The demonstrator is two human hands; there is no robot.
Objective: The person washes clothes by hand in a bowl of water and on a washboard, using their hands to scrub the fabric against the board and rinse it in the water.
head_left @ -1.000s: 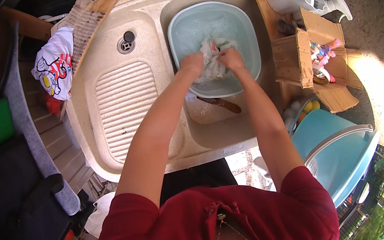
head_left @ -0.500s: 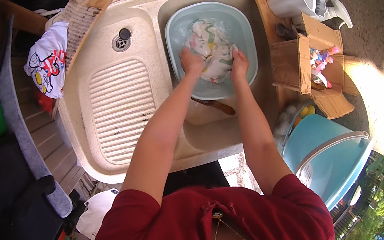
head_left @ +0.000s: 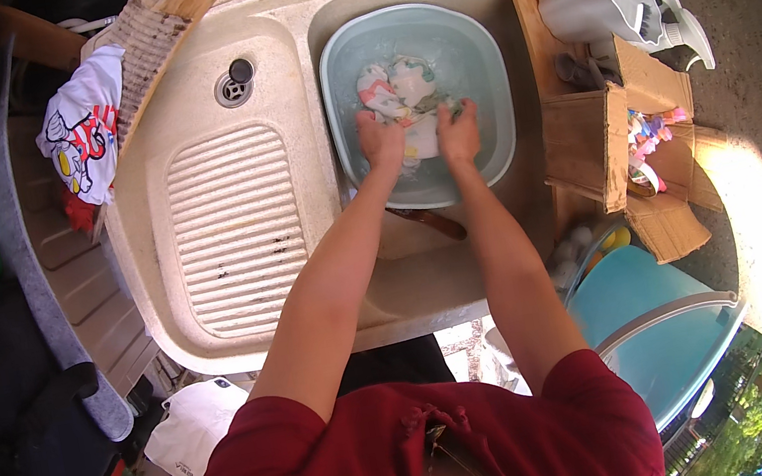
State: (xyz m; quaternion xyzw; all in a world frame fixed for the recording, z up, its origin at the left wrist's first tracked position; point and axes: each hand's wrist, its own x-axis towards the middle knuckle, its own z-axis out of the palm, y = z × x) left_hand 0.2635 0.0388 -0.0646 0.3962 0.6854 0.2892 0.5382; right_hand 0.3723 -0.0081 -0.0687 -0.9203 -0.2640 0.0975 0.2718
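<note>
A pale blue-grey basin of water stands in the right bowl of the beige sink. In the water lies a bunched white cloth with green, pink and yellow patterning. My left hand grips the cloth's near left part, its fingers curled into the fabric. On the near right side, my right hand has its fingers closed on the cloth's edge. Water and folds partly hide the fingertips. A brown handle sticks out beneath the basin's near rim; its other end is hidden.
Left of the basin is a ribbed drainboard with a drain. A wooden washboard and a printed white garment lie at the far left. On the right are a cardboard box, a white pitcher and a blue bucket.
The cloth has gone from spread out to more bunched, with a pink-patterned part now showing at left. My hands have come slightly nearer me, and the right one has shifted left.
</note>
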